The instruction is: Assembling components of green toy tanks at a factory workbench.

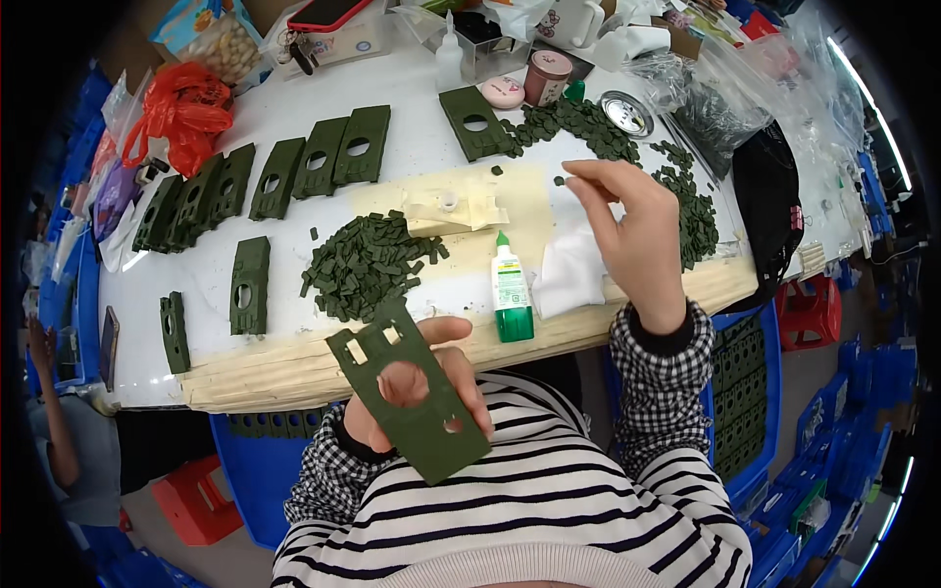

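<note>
My left hand (459,377) grips a dark green plastic vehicle hull plate (421,431) from beneath, tilted above my lap. The plate has a large round hole, a smaller hole and two rectangular slots. Over the table, my right hand (635,220) is pinched, with a small dark green plastic piece (560,180) at its thumb and index fingertips. Between the hands stands a glue bottle (512,294) with a green nozzle and green base. A heap of small green pieces (365,263) lies beyond the held plate.
Similar green hulls (316,157) stand in a row at the far left. More loose pieces (691,211) spread at the right. A white cloth (571,274) lies beside the bottle. Red plastic bag (186,113), pink tin (547,76) and clear bags line the back. Blue trays (760,392) sit below the table.
</note>
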